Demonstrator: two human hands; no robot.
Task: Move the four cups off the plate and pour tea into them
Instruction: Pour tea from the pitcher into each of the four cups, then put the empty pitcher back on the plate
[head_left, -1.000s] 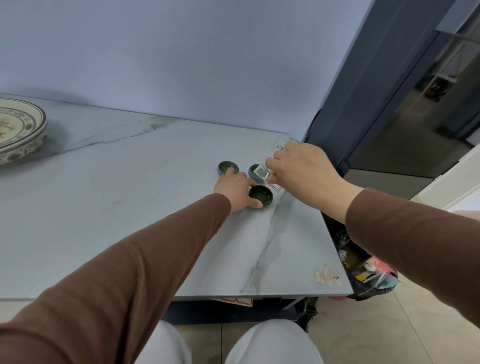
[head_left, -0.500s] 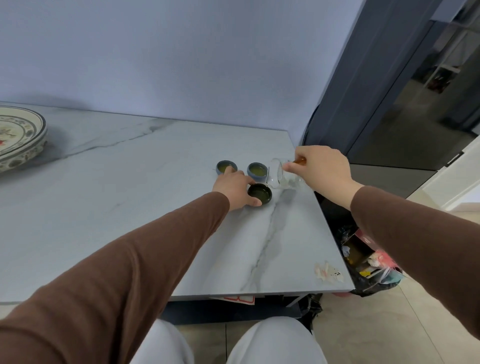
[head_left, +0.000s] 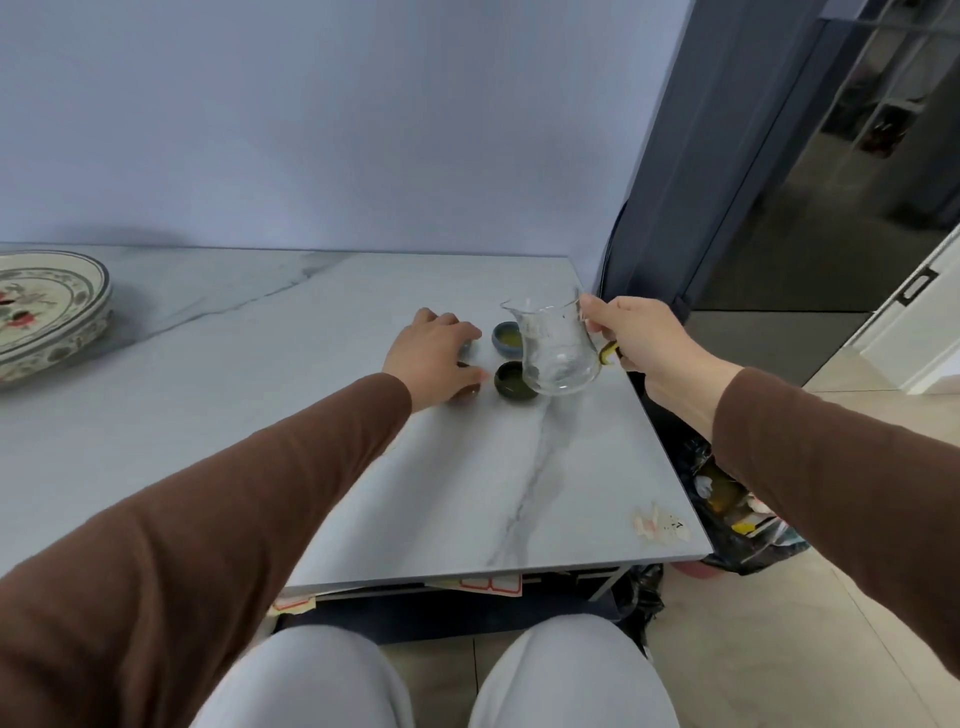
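Note:
My right hand (head_left: 647, 340) holds a clear glass pitcher (head_left: 556, 348) by its handle, upright and just above the table, with no tea visible in it. Left of the pitcher stand a blue cup (head_left: 505, 339) and a dark green cup (head_left: 511, 383), both holding greenish tea. My left hand (head_left: 431, 356) lies over two more cups, its fingers curled around a dark cup (head_left: 466, 389) that is mostly hidden. Only the rim of a grey-blue cup (head_left: 467, 347) shows under the fingers. The patterned plate (head_left: 57, 306) sits at the far left with no cups on it.
The marble table (head_left: 260, 374) ends close to the right of the pitcher. Beside that edge, on the floor, a dark bag (head_left: 727, 499) holds rubbish. Torn sticker residue (head_left: 657, 525) marks the near right corner. My knees are below the front edge.
My right hand tipped the pitcher back from pouring to upright and drew it right of the cups. My left hand slid slightly back, now covering the rear left cup.

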